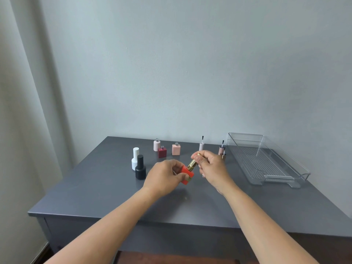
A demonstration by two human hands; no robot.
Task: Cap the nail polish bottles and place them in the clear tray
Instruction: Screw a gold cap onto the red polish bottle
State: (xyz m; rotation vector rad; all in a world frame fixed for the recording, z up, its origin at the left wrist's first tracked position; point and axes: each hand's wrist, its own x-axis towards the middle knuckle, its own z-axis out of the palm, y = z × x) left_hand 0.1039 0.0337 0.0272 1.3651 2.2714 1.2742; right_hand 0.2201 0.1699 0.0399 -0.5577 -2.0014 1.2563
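Observation:
My left hand (165,178) grips an orange-red nail polish bottle (187,174), tilted above the table. Its gold cap (193,163) sits on the bottle's neck, pinched by the fingers of my right hand (211,166). Behind, three uncapped bottles stand: a pale pink ribbed one (156,145), a dark red one (162,152) and a peach square one (176,149). A white capped bottle (135,159) and a black capped bottle (140,167) stand at the left. Three loose brush caps stand upright: a pale one (201,144), a pink one (221,149) and a gold one (224,156). The clear tray (266,162) lies empty at the right.
The grey table (114,191) stands against a pale wall, with a curtain at the left. Its front edge runs below my forearms. Bare tabletop lies between my hands and the tray.

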